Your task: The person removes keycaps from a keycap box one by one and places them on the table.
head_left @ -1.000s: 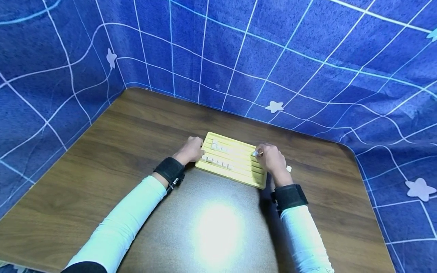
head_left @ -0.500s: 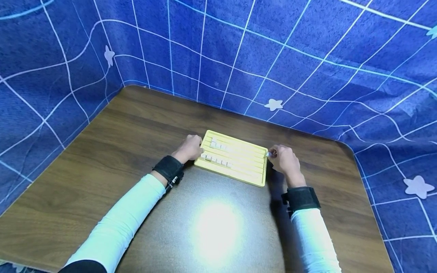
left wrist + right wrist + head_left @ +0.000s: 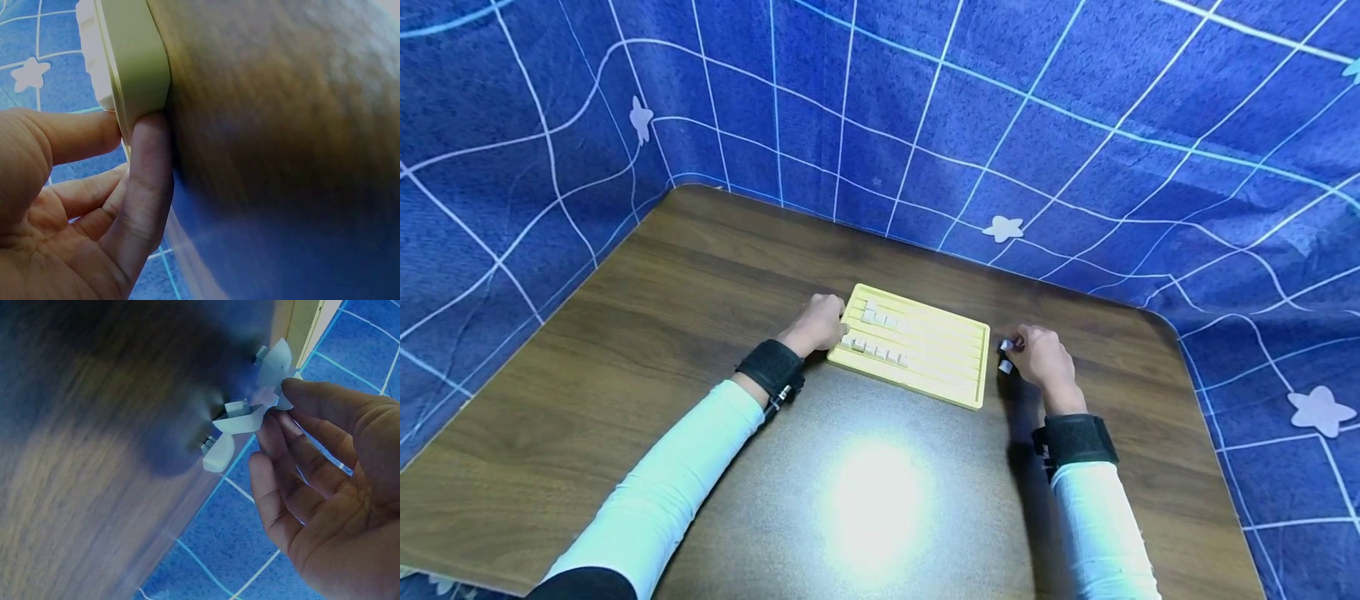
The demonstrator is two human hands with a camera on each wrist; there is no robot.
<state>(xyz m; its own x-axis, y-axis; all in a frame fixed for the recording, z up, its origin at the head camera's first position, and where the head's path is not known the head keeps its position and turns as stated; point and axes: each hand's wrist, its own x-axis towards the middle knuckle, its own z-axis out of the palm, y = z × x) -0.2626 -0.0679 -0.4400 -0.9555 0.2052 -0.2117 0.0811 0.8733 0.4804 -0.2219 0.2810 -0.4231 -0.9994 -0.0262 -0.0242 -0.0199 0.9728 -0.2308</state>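
My left hand point(image 3: 822, 322) pinches the left edge of a yellow ridged tray point(image 3: 943, 396) between thumb and finger. In the left wrist view, the thumb point(image 3: 87, 132) lies on the tray's upper side with a finger beneath it. Several white keycaps point(image 3: 880, 353) stand in rows on the tray's left half. To the right of the tray, my right hand point(image 3: 1043, 362) pinches a small pale keycap point(image 3: 1006, 344) at its fingertips. Another keycap point(image 3: 1005, 367) lies on the table just nearer. The right wrist view shows keycaps close together, with a stem on one keycap point(image 3: 219, 453).
A brown wood-grain table point(image 3: 737, 250) lies under everything, with a bright glare spot near its front. Blue cloth point(image 3: 880, 125) with pale grid lines and stars hangs along the table's back and sides.
My right hand has moved right, from over the tray's right part to the table beside it, with a keycap at its fingertips. The left hand keeps its hold on the tray edge.
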